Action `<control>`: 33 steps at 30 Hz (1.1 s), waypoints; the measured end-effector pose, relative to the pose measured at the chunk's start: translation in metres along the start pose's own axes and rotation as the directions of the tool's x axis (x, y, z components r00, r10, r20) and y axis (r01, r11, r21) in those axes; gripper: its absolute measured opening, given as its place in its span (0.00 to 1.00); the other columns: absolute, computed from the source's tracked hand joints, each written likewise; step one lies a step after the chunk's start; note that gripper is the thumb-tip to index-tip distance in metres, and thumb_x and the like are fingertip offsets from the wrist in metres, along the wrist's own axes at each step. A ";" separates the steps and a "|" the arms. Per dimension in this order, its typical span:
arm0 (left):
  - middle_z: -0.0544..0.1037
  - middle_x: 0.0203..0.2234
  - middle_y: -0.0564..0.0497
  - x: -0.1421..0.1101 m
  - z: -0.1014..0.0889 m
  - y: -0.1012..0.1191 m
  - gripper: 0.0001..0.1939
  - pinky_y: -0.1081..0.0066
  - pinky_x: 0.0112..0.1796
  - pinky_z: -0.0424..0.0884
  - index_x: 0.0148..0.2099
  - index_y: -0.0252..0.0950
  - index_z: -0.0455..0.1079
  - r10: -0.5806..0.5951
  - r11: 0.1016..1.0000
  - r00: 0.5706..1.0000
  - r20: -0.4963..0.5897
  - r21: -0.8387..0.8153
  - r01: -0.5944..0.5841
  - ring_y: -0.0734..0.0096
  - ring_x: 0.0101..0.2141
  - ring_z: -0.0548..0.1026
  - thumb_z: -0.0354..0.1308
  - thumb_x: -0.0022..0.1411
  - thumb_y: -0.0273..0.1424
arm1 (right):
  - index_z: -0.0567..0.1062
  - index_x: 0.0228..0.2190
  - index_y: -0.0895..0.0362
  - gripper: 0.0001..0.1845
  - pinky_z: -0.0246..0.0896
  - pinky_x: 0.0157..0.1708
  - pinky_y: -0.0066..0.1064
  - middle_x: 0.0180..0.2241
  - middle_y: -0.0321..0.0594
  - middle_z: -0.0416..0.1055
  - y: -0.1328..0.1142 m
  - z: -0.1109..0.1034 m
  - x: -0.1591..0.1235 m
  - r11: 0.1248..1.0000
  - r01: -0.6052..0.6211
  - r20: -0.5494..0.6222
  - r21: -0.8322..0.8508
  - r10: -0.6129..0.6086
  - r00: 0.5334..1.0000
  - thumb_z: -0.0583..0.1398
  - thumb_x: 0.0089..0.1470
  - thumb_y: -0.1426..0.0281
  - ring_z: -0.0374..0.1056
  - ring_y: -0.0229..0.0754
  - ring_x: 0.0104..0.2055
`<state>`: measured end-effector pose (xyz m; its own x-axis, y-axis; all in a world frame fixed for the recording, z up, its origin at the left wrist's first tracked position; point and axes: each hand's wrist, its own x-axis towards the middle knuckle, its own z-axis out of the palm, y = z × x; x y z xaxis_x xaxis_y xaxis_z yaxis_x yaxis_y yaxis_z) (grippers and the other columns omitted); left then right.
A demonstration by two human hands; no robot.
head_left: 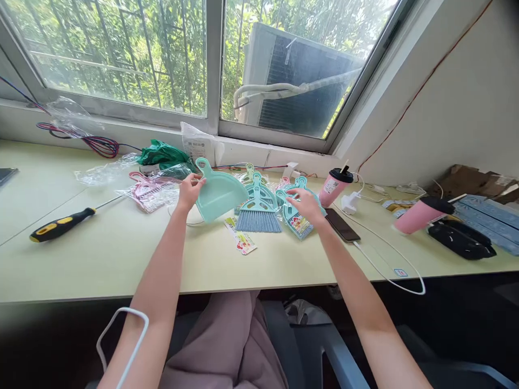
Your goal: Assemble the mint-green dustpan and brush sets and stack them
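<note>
My left hand pinches the left edge of a mint-green dustpan, which is raised above the table and tilted towards me. To its right, a mint hand brush with grey-blue bristles rests on the table. My right hand is over a mint dustpan-and-brush set with a printed card, its thumb and fingers around the set's upper left part; the hand partly covers the contact. Beside the brush lies a colourful cardboard label. More mint brush and dustpan pieces stand behind the brush.
Left lie a screwdriver, a pink wrapped set, clear plastic and a green bag. Right are a pink cup, a phone, a white cable, another pink cup and a black pouch. The window bounds the back.
</note>
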<state>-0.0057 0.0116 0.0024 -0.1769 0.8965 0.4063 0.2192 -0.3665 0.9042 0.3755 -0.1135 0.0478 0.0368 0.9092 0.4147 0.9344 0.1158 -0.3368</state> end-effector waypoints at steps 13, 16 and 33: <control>0.82 0.39 0.43 -0.011 0.003 0.000 0.18 0.61 0.49 0.75 0.48 0.33 0.73 -0.374 0.621 0.903 0.212 -0.665 0.414 0.56 0.47 0.78 0.57 0.60 0.38 | 0.75 0.30 0.54 0.14 0.65 0.39 0.36 0.36 0.41 0.76 -0.030 0.078 0.040 0.987 -0.106 0.384 0.124 0.051 0.922 0.71 0.42 0.64 0.72 0.47 0.40; 0.81 0.42 0.43 -0.015 0.009 -0.001 0.20 0.62 0.50 0.75 0.49 0.34 0.73 -0.342 0.686 0.919 0.197 -0.616 0.387 0.57 0.48 0.77 0.56 0.61 0.41 | 0.72 0.30 0.56 0.19 0.65 0.37 0.35 0.33 0.38 0.74 -0.020 0.078 0.037 0.857 -0.170 0.343 0.486 -0.008 0.939 0.72 0.37 0.62 0.70 0.44 0.36; 0.81 0.32 0.44 -0.043 0.055 0.026 0.26 0.62 0.40 0.76 0.45 0.34 0.75 -0.190 0.840 0.887 0.421 -0.398 0.369 0.55 0.38 0.79 0.67 0.51 0.49 | 0.73 0.33 0.52 0.25 0.68 0.42 0.37 0.31 0.40 0.78 -0.063 0.068 0.026 0.413 0.068 -0.141 0.908 0.147 0.979 0.67 0.43 0.46 0.76 0.46 0.39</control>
<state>0.0604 -0.0227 0.0015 0.2052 0.9697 0.1328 -0.2630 -0.0761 0.9618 0.2930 -0.0696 0.0222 0.2232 0.8510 0.4753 0.0670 0.4730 -0.8785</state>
